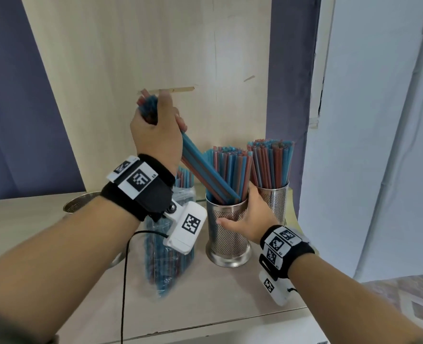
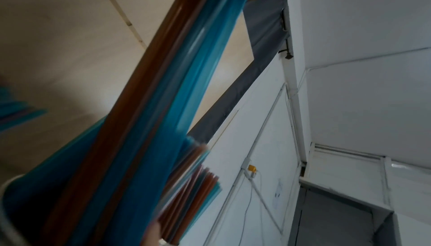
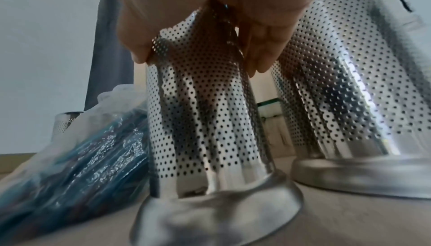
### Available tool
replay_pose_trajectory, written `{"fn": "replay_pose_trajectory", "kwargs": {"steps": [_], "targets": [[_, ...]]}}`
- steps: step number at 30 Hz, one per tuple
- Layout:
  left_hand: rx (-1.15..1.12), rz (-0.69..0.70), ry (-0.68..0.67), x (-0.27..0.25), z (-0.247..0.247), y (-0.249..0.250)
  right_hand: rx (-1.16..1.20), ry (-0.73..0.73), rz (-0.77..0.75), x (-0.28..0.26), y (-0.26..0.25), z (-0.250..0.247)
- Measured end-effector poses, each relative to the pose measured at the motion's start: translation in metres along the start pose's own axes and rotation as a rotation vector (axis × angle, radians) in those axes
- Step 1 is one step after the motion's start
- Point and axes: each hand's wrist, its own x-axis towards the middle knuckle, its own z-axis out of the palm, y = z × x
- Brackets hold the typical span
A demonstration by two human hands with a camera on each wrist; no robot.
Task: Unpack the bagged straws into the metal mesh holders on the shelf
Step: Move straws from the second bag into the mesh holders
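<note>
**A:** ok what's the layout here, biggest stuff first?

**B:** Pale wood shelf (image 1: 217,299) with a tall wood back panel (image 1: 131,45) behind it. Lying on the shelf, left of centre, is the clear plastic bag (image 1: 160,266) with blue and red straws inside. Just right of the bag stands the middle mesh holder (image 1: 227,242), packed with upright straws. Behind it to the right is the far holder (image 1: 275,197), also full. A third holder (image 1: 77,203) sits at far left, mostly hidden behind the left forearm.

**A:** and the hands?

**B:** Left hand (image 1: 155,135) is raised above the bag, fingers curled tight around a bundle of straws (image 1: 203,170). The bundle slants down to the right, lower ends dipping into the mouth of the middle holder. Left wrist view is basically all that bundle (image 2: 149,121), blurry.

**A:** right one?

**B:** Right hand (image 1: 245,219) wraps the upper part of the middle holder, thumb on the near side, fingers (image 3: 263,47) round the far side against the perforated wall (image 3: 205,111). In that wrist view the far holder (image 3: 349,84) stands just beside it on the right, with the bag (image 3: 81,148) on the left touching the held one.
</note>
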Motion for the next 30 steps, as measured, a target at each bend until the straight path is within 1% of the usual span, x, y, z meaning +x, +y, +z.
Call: {"fn": "replay_pose_trajectory", "kwargs": {"steps": [4,7,8,9,10,12,14,16,18,20,22,24,27,30], "targets": [[0.033,-0.031,-0.083,0.000,-0.005,-0.018,-0.043,0.048,0.013,0.001,0.005,0.002],[0.057,-0.013,-0.136,0.006,-0.004,-0.022,-0.062,0.055,0.009,0.002,0.005,0.002],[0.070,-0.006,-0.135,0.007,-0.003,-0.022,-0.065,0.059,0.006,0.002,0.006,0.002],[0.084,-0.006,-0.110,0.009,-0.002,-0.023,-0.067,0.065,0.003,0.002,0.005,0.003],[0.096,-0.017,-0.057,0.011,-0.001,-0.025,-0.069,0.071,0.002,0.001,0.005,0.003],[0.101,-0.058,0.097,0.017,-0.002,-0.029,-0.067,0.078,0.001,0.000,0.004,0.003],[0.103,-0.088,0.217,0.025,-0.006,-0.034,-0.067,0.087,-0.009,0.000,0.005,0.004],[0.124,-0.097,0.279,0.030,-0.011,-0.037,-0.074,0.093,-0.017,0.001,0.005,0.005],[0.129,-0.075,0.270,0.030,-0.014,-0.037,-0.085,0.098,-0.013,0.001,0.007,0.005],[0.133,-0.022,0.166,0.024,-0.013,-0.033,-0.107,0.102,-0.005,0.001,0.007,0.006],[0.138,0.036,-0.005,0.017,-0.011,-0.030,-0.127,0.102,0.005,0.002,0.008,0.007],[0.176,0.065,-0.173,0.015,-0.008,-0.030,-0.132,0.103,0.007,0.003,0.010,0.008],[0.277,0.038,-0.357,0.025,-0.005,-0.034,-0.131,0.113,-0.006,0.003,0.010,0.008],[0.382,-0.002,-0.479,0.034,0.000,-0.042,-0.124,0.126,-0.016,0.003,0.010,0.010]]}}
